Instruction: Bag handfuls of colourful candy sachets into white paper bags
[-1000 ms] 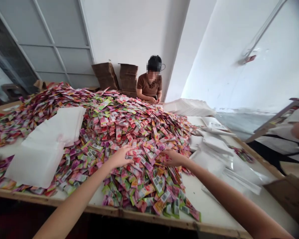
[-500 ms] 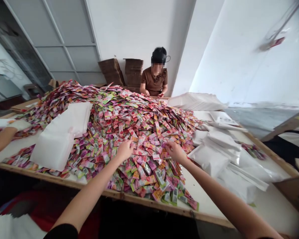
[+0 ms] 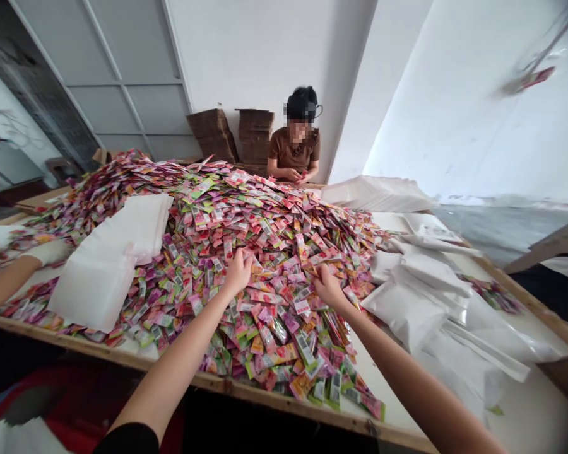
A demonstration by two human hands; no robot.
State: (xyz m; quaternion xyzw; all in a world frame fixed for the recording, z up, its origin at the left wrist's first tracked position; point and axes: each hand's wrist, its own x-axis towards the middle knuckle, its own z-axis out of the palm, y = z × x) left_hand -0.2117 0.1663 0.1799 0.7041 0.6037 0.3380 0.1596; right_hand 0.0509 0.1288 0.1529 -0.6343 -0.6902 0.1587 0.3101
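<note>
A large heap of small colourful packets covers the white table. My left hand reaches into the heap's near slope, fingers curled down onto packets. About a hand's width to its right, my right hand lies on the heap too, fingers bent and pinching at packets. Which packets each hand grips is hidden among the pile.
A stack of white bags lies on the heap's left; more white and clear bags lie at the right. A person in a brown top sits at the far end. Another person's gloved hand reaches in at left. Cardboard stacks stand behind.
Both my hands have moved a little farther up the heap and closed down on the packets. The gloved hand at left has come into view and reached further in.
</note>
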